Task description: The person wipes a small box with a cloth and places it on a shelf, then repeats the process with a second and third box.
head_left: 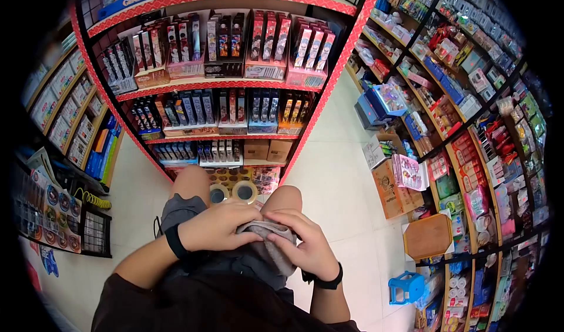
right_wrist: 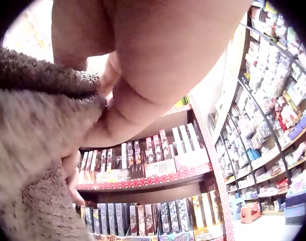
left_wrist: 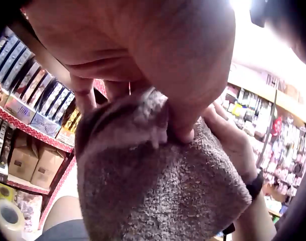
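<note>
A grey-brown terry towel, folded over, is held in both hands above the person's lap. My left hand grips its upper left edge, thumb on the near side and fingers behind. Opposite it, my right hand pinches the towel's right edge between thumb and fingers. In the left wrist view the fuzzy cloth hangs below the left hand, with the right hand behind it. The right wrist view shows a fold of towel at the right hand's fingers.
A red-trimmed shelf of boxed goods stands ahead. Two tape rolls sit low by the knees. Along the right run crowded shelves, with a blue stool and cardboard boxes before them. A wire rack stands left.
</note>
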Demonstrator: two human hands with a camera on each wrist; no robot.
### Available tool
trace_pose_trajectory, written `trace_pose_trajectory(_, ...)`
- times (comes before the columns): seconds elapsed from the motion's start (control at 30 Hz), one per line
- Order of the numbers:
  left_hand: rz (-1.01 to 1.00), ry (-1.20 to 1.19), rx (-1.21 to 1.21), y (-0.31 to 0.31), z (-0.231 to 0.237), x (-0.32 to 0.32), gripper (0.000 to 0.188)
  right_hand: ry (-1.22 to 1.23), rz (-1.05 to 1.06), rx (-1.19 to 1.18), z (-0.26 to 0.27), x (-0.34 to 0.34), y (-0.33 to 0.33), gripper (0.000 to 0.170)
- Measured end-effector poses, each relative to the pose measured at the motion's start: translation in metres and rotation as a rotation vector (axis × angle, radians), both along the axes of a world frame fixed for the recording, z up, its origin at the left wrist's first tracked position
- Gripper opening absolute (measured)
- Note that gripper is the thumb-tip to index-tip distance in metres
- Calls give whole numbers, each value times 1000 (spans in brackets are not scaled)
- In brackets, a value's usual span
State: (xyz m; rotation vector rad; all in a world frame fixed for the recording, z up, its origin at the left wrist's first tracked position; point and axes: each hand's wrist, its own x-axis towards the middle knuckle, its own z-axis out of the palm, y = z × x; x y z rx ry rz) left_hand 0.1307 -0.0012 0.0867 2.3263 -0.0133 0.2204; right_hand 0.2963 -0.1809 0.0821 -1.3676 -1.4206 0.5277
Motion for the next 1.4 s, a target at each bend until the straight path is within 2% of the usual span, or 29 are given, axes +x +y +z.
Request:
trace_pose_trajectory(0.07, 77, -50, -80, -6, -1, -11, 29, 154, -66, -106, -1, -9, -9, 47)
trace_pose_trajectory(0.1, 154, -149, -114, -13, 1, -12, 23, 248, -79, -150, 1, -13, -10, 49)
trace_pose_trajectory(0.13, 151, -155, -44, -13, 7, -13, 22, 345, -91, -194, 3, -17, -12, 50)
trace_pose_trajectory(0.2, 137, -155, 101, -11, 20, -17, 22, 371, -113, -188, -14, -15, -7, 43)
trace_pose_trajectory(0.27, 102, -214, 149, -3, 30, -11, 22, 427, -125, -178, -18, -12, -5, 37)
trace_pose_trajectory(0.3, 81, -210, 185, 2, 34, -8, 23, 412, -145, -257, -11, -10, -4, 27)
trace_pose_trajectory(0.4, 15, -197, 259, 14, 49, 4, 24, 246, -135, -36, -13, -1, 11, 27)
trace_pose_trajectory(0.47, -70, -231, 314, 35, 65, 15, 27, 363, -130, 10, 0, 7, 28, 26)
trace_pose_trajectory(0.53, -93, -124, 169, 59, 83, 26, 30, 465, -141, -15, 2, 15, 33, 26)
trace_pose_trajectory(0.6, -50, -256, 254, 92, 101, 43, 30, 382, -217, -13, 9, 26, 45, 23)
trace_pose_trajectory(0.7, 128, -347, 291, 148, 122, 81, 27, 207, -298, -25, 9, 46, 67, 20)
trace_pose_trajectory(0.87, 323, -622, 642, 207, 161, 144, 25, 91, -338, -50, -8, 64, 112, 25)
trace_pose_trajectory(1.0, 464, -511, 684, 216, 172, 179, 35, -175, -341, 108, 2, 82, 152, 28)
trace_pose_trajectory(1.07, 486, -555, 718, 222, 169, 193, 37, -313, -369, 162, 13, 94, 174, 27)
trace_pose_trajectory(1.1, 497, -568, 730, 224, 165, 198, 38, -278, -352, 109, 21, 99, 184, 27)
trace_pose_trajectory(1.13, 538, -474, 721, 227, 165, 203, 40, -249, -338, 62, 29, 104, 195, 26)
trace_pose_trajectory(1.2, 484, -543, 673, 238, 157, 212, 41, -291, -332, 99, 37, 110, 214, 29)
trace_pose_trajectory(1.27, 448, -429, 467, 251, 154, 215, 40, -338, -361, 14, 28, 118, 233, 33)
trace_pose_trajectory(1.3, 445, -514, 522, 260, 151, 220, 40, -530, -430, 130, 25, 119, 241, 39)
trace_pose_trajectory(1.33, 442, -577, 559, 263, 146, 221, 40, -476, -393, 84, 16, 124, 247, 43)
trace_pose_trajectory(1.4, 513, -281, 212, 239, 173, 211, 37, -424, -387, 54, 27, 116, 246, 39)
